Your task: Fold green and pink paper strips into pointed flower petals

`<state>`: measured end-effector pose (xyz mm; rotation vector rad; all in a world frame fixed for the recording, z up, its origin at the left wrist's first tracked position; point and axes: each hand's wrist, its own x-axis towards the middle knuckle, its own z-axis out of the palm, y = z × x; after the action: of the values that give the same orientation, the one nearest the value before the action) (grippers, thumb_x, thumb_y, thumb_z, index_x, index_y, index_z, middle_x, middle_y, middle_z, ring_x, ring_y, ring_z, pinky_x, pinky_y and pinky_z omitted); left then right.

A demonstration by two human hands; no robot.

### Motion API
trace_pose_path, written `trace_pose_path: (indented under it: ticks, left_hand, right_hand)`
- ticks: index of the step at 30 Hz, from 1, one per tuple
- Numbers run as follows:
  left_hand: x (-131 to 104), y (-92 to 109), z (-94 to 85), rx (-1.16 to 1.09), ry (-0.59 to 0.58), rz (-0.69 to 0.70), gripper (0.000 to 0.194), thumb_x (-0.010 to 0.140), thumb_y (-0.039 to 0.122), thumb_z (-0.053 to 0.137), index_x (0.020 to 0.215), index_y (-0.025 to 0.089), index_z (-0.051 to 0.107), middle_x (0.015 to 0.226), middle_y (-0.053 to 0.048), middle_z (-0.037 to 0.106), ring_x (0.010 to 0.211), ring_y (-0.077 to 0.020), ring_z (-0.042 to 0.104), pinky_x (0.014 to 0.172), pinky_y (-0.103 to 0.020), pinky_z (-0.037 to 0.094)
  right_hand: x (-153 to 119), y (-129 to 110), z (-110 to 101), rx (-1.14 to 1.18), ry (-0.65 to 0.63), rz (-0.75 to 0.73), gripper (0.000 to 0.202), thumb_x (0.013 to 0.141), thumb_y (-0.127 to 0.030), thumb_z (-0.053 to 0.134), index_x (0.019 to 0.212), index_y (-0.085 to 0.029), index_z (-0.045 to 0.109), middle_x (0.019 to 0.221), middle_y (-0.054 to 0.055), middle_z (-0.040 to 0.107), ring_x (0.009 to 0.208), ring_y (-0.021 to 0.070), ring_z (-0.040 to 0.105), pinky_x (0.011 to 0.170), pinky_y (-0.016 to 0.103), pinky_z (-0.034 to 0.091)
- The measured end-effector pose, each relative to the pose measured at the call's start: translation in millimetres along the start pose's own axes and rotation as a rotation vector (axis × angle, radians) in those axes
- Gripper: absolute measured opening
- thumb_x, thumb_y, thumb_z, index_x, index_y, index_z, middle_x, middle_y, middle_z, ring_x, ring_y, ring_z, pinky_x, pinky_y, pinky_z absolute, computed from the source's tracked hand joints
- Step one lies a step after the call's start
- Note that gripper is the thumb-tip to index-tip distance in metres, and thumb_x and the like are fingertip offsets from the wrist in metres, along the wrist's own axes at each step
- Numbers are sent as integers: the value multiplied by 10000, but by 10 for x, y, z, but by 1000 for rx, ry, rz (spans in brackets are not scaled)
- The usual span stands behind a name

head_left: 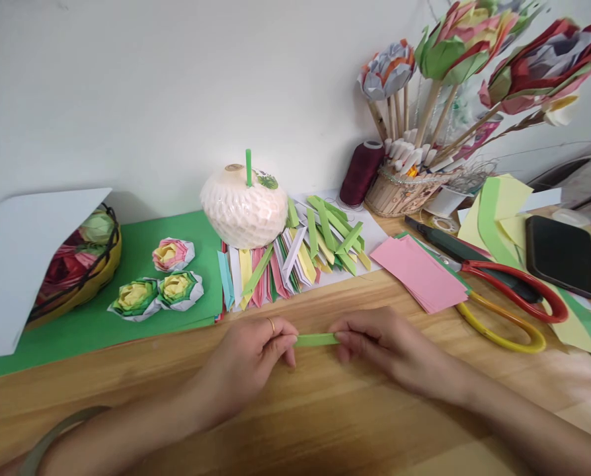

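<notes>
From where I stand, the left hand (256,350) pinches 1 end of a green paper strip (317,340); its long axis runs sideways over the table (325,423) to the right hand (387,344), pinching the other end, neither nearer.

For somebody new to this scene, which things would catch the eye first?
The big paper flowers at the upper right, above a basket, would probably draw the eye first. Next comes the bumpy white container near the wall. In front, the left hand and right hand hold a green strip.
</notes>
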<state>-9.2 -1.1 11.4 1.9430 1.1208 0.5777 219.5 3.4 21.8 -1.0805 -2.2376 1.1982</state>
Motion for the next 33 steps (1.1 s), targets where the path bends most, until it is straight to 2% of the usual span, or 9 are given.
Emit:
trace_pose_path:
  ticks: [9,16,19,21,23,25,28,30,33]
  left_hand:
    - [26,-32,18,-66,43,-107,251,835,257,555,600,187,608,551,41,638,520,-109,555,535,-201,392]
    - [32,-41,-4,-67,111,-68,258,835,249,503,621,186,631,600,26,668,568,-118,593,570,-207,418]
    - [37,-82,-12,-64,143,-95,245,844,270,477,656,184,610,605,18,661,568,-128,602,558,-215,435]
    - [40,-86,-2,-40,142,-78,218,836,270,485,668,184,595,585,22,643,543,-125,584,539,-213,431]
    - [36,-67,15,-14,112,-38,207,833,254,494,664,184,591,584,26,636,541,-118,573,536,-207,422]
    - [26,-43,30,-5,74,-5,218,845,244,494,663,186,599,597,27,644,558,-114,577,543,-201,416]
    - [6,-33,34,-9,49,12,232,862,259,491,679,190,616,596,29,655,563,-115,586,544,-199,413]
    - [-3,-41,27,-3,43,19,228,863,265,491,690,191,621,596,28,661,561,-117,592,547,-200,416]
    - [-8,-48,21,26,30,41,233,865,265,488,690,191,623,595,29,665,560,-116,597,563,-199,417]
  right_hand:
    - [-44,34,-110,-82,37,-6,363,988,-322,372,725,-172,571,657,1,610,600,107,558,581,207,408]
    - [-114,-8,-302,-132,98,-3,359,975,-333,399,702,-174,568,639,1,610,597,113,566,574,214,419]
    - [-161,32,-432,-191,339,89,354,937,-387,453,680,-187,593,646,12,623,596,134,573,560,236,441]
    - [-149,78,-478,-215,726,156,337,911,-407,482,682,-195,610,682,30,642,624,155,595,580,258,472]
    - [-86,128,-480,-254,1009,166,244,904,-384,497,930,-198,653,776,43,680,685,173,625,634,286,505]
    - [0,177,-470,-328,872,92,330,913,-348,479,1189,-201,585,930,65,702,807,197,655,726,330,528]
    - [66,242,-521,-588,690,-16,331,930,-296,430,1202,-194,587,1182,106,639,1061,239,607,877,397,498]
    - [22,282,-605,-827,709,130,313,938,-260,383,1120,-203,630,1182,91,642,1096,230,590,899,384,487]
    - [-121,334,-708,-927,690,301,275,914,-339,455,1012,-183,658,1074,103,673,1002,286,619,763,413,515]
